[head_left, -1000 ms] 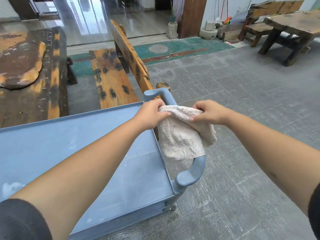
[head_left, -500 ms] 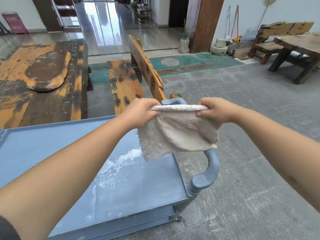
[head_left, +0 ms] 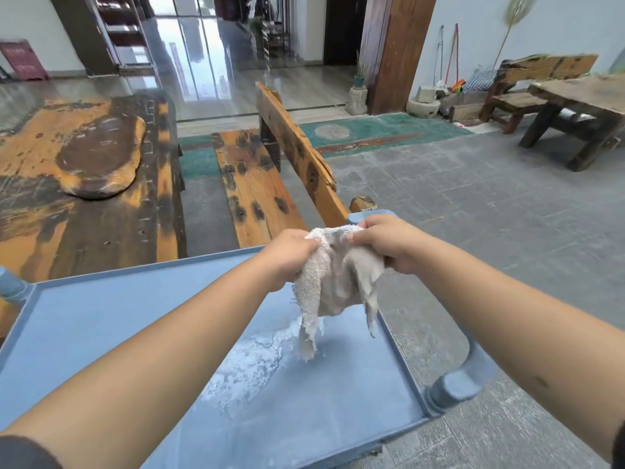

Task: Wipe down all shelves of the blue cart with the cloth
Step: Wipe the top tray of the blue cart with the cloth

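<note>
A beige terry cloth (head_left: pixel 333 279) hangs bunched between my two hands above the right end of the blue cart's top shelf (head_left: pixel 101 319). My left hand (head_left: pixel 287 258) grips its left top edge and my right hand (head_left: pixel 385 242) grips its right top edge, the two close together. The cloth's ragged lower ends dangle just over the shelf. A whitish dusty smear (head_left: pixel 250 363) lies on the shelf under the cloth. The cart's curved blue handle (head_left: pixel 456 384) sticks out on the right. Lower shelves are hidden.
A dark and orange wooden table (head_left: pixel 84 204) stands behind the cart at left. A wooden bench (head_left: pixel 257 187) with a tall backrest stands just beyond the cart. Grey tiled floor (head_left: pixel 490 214) spreads to the right, with another wooden table (head_left: pixel 581 106) at far right.
My hands have drawn closer together, so the cloth went from stretched flat to bunched and hanging. The view tilted up, showing more of the room and shelf.
</note>
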`<control>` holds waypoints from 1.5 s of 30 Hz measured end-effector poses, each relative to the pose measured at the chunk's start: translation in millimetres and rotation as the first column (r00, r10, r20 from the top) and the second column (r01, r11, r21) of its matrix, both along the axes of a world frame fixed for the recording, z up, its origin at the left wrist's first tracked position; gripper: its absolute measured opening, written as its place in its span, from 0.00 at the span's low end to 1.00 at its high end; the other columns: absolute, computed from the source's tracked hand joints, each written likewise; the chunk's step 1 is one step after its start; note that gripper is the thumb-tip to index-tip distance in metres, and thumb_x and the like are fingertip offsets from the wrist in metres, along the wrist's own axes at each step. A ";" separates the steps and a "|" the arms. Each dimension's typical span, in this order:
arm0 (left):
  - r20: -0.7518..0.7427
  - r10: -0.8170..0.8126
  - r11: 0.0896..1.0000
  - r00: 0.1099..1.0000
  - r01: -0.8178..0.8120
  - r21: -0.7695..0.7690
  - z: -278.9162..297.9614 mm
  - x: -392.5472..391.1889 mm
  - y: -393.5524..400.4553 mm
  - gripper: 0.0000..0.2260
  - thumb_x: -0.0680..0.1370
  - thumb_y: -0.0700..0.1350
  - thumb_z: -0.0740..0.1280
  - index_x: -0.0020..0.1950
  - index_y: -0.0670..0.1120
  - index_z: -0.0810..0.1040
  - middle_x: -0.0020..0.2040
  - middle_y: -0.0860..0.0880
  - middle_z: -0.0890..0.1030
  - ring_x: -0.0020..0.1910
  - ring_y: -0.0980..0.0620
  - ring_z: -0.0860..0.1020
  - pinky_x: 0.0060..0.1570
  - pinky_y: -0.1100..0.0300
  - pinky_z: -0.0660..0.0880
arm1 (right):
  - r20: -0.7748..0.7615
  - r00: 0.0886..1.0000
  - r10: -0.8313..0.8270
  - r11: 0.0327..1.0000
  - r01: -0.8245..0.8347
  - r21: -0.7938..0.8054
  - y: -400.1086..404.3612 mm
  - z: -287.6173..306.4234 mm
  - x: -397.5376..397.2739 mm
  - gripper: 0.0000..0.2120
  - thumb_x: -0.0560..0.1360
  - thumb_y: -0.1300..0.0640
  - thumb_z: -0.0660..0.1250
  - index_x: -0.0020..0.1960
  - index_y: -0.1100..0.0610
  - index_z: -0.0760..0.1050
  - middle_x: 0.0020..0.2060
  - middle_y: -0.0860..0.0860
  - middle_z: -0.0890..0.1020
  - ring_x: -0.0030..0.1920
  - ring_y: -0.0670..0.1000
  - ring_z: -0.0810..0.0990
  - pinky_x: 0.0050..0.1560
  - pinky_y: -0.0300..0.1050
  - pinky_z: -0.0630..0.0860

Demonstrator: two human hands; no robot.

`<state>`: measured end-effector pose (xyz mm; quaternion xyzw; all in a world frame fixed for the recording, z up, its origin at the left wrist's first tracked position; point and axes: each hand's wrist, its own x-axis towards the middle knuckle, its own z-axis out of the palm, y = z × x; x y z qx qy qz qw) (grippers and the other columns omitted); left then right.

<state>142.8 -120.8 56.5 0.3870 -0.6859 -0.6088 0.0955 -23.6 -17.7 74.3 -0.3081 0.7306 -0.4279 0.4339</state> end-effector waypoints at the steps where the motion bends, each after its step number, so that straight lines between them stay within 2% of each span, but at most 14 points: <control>1: -0.043 -0.029 0.998 0.999 0.031 0.045 -2.4 -0.8 1.9 0.09 0.81 0.48 0.62 0.45 0.44 0.75 0.38 0.43 0.75 0.34 0.47 0.72 0.34 0.58 0.65 | 0.074 0.997 0.006 1.000 -0.005 -0.015 -4.2 -2.2 12.6 0.05 0.77 0.61 0.68 0.45 0.57 0.72 0.35 0.55 0.76 0.31 0.50 0.78 0.31 0.42 0.75; 5: -0.265 -0.305 0.940 0.915 0.334 0.072 -9.6 6.2 -2.1 0.15 0.77 0.51 0.70 0.62 0.50 0.77 0.54 0.52 0.84 0.53 0.52 0.82 0.50 0.58 0.78 | 0.407 0.913 -0.002 1.000 0.005 -0.005 -21.4 -6.2 41.4 0.19 0.79 0.42 0.62 0.52 0.59 0.75 0.42 0.56 0.80 0.37 0.54 0.80 0.44 0.48 0.78; 8: -0.049 -0.366 0.907 0.929 0.345 -0.240 -14.6 13.7 -24.7 0.15 0.75 0.42 0.72 0.60 0.48 0.76 0.53 0.51 0.83 0.54 0.52 0.81 0.54 0.55 0.77 | 0.465 0.875 0.130 0.991 -0.127 -0.038 -25.7 -4.6 34.6 0.22 0.79 0.41 0.60 0.61 0.58 0.75 0.49 0.54 0.84 0.47 0.52 0.84 0.49 0.49 0.76; 11: 0.061 -0.203 0.875 0.977 0.209 -0.436 -17.8 5.8 -45.9 0.10 0.73 0.35 0.65 0.52 0.45 0.77 0.45 0.47 0.80 0.45 0.48 0.77 0.42 0.57 0.73 | -0.122 0.954 0.273 0.961 -0.276 -0.012 -36.0 -16.1 21.9 0.16 0.75 0.56 0.70 0.63 0.51 0.76 0.56 0.49 0.82 0.59 0.50 0.79 0.56 0.48 0.74; 13: 0.059 -0.209 0.866 0.976 0.213 -0.452 -16.9 -6.0 -54.8 0.11 0.72 0.32 0.61 0.47 0.45 0.77 0.40 0.49 0.78 0.41 0.48 0.75 0.37 0.61 0.70 | -0.621 0.766 0.167 0.973 -0.229 -0.021 -49.9 -24.6 13.4 0.28 0.71 0.63 0.72 0.68 0.52 0.70 0.63 0.54 0.74 0.63 0.53 0.74 0.61 0.49 0.74; 14: 0.079 -0.247 0.849 0.966 0.255 -0.463 -16.2 -13.7 -59.5 0.12 0.71 0.31 0.59 0.47 0.45 0.77 0.40 0.48 0.79 0.42 0.47 0.75 0.38 0.60 0.71 | -0.724 0.676 0.138 0.972 -0.234 -0.034 -57.9 -26.8 9.1 0.33 0.70 0.65 0.71 0.72 0.53 0.66 0.67 0.55 0.69 0.66 0.54 0.71 0.63 0.48 0.72; 17: 0.131 -0.324 0.771 0.937 0.341 -0.538 -13.5 -35.4 -74.8 0.16 0.72 0.30 0.59 0.52 0.44 0.80 0.48 0.45 0.82 0.49 0.45 0.77 0.49 0.48 0.75 | -0.787 0.573 0.230 0.949 -0.310 0.052 -81.2 -30.4 -11.9 0.30 0.70 0.64 0.69 0.70 0.55 0.69 0.67 0.57 0.73 0.67 0.56 0.72 0.64 0.48 0.70; 20: 0.107 -0.270 0.755 0.957 0.280 -0.593 -10.4 -55.3 -90.2 0.21 0.71 0.30 0.58 0.56 0.47 0.81 0.53 0.47 0.82 0.54 0.47 0.77 0.54 0.48 0.74 | -0.865 0.450 0.222 0.957 -0.272 0.104 -100.3 -27.4 -32.3 0.09 0.72 0.59 0.66 0.52 0.55 0.79 0.44 0.56 0.83 0.48 0.61 0.79 0.44 0.54 0.77; 25: -0.020 -0.291 0.571 0.957 0.156 -0.806 -28.4 -68.4 -94.6 0.24 0.67 0.32 0.57 0.59 0.45 0.80 0.56 0.46 0.82 0.56 0.47 0.77 0.56 0.57 0.71 | -0.977 0.212 0.030 0.942 -0.332 -0.043 -102.2 -41.6 -57.4 0.11 0.70 0.61 0.65 0.50 0.52 0.78 0.42 0.52 0.81 0.43 0.61 0.80 0.32 0.48 0.68; 29: 0.111 -0.397 0.560 0.911 0.336 -0.757 -98.6 -63.4 -69.5 0.23 0.69 0.31 0.62 0.63 0.41 0.76 0.59 0.43 0.79 0.59 0.44 0.74 0.60 0.51 0.70 | -0.947 0.205 0.248 0.916 -0.369 0.160 -67.8 -102.7 -62.6 0.13 0.74 0.58 0.64 0.58 0.53 0.77 0.50 0.52 0.82 0.52 0.59 0.80 0.41 0.54 0.76; 33: 0.537 -0.351 0.536 0.767 0.635 -0.557 -175.8 -37.0 -59.3 0.30 0.76 0.56 0.66 0.76 0.49 0.64 0.76 0.48 0.64 0.75 0.48 0.60 0.71 0.46 0.60 | -0.635 0.157 0.757 0.638 -0.388 0.665 -27.5 -171.0 -56.5 0.27 0.75 0.33 0.56 0.66 0.48 0.70 0.61 0.48 0.78 0.66 0.54 0.72 0.62 0.55 0.70; 37: 0.575 -0.158 0.600 0.803 0.540 -0.590 -210.4 -22.4 -82.8 0.31 0.77 0.65 0.57 0.77 0.56 0.58 0.79 0.51 0.56 0.78 0.48 0.50 0.73 0.42 0.49 | -0.749 0.227 0.623 0.773 -0.326 0.544 -32.4 -203.8 -53.7 0.31 0.75 0.30 0.48 0.63 0.49 0.72 0.62 0.50 0.77 0.67 0.54 0.69 0.65 0.55 0.64; 42: 0.672 0.014 0.621 0.741 0.520 -0.586 -233.1 -30.9 -117.3 0.28 0.78 0.66 0.49 0.77 0.60 0.53 0.80 0.49 0.47 0.78 0.46 0.43 0.73 0.40 0.44 | -0.758 0.353 0.549 0.835 -0.260 0.484 -82.2 -226.1 -43.8 0.38 0.74 0.27 0.46 0.79 0.43 0.50 0.80 0.52 0.47 0.79 0.58 0.42 0.75 0.65 0.45; 45: 0.678 0.036 0.624 0.734 0.513 -0.589 -248.1 -31.9 -123.2 0.27 0.78 0.65 0.44 0.77 0.63 0.50 0.80 0.49 0.46 0.78 0.46 0.43 0.71 0.36 0.44 | -0.757 0.397 0.519 0.854 -0.214 0.474 -111.5 -241.1 -37.6 0.41 0.69 0.24 0.41 0.78 0.40 0.47 0.80 0.50 0.43 0.78 0.60 0.36 0.70 0.70 0.36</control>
